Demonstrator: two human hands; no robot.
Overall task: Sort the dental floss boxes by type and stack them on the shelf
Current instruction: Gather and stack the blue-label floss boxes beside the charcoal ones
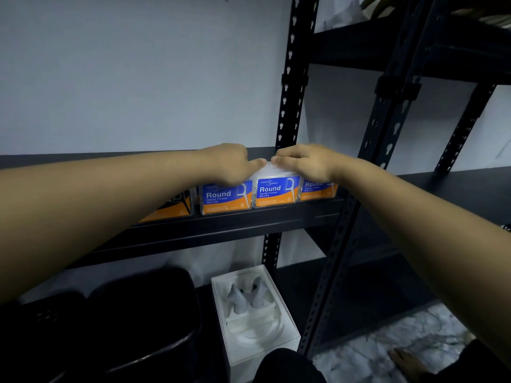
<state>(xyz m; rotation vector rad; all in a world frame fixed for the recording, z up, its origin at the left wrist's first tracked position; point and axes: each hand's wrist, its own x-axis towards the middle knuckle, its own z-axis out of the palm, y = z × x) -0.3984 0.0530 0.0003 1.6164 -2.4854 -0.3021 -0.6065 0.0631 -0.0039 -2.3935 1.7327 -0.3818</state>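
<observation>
Black shelf (276, 219) at twelve o'clock: our left hand (232, 164) and right hand (307, 161) press fingertips on the middle Round floss box (275, 190), squaring the row.

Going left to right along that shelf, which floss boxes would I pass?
Dark box with orange base → blue Round box → middle blue Round box, both hands on its top → partly hidden blue Round box.

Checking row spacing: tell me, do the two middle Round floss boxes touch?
Touching: head view shows the left Round box and right Round box side by side with no gap.
</observation>
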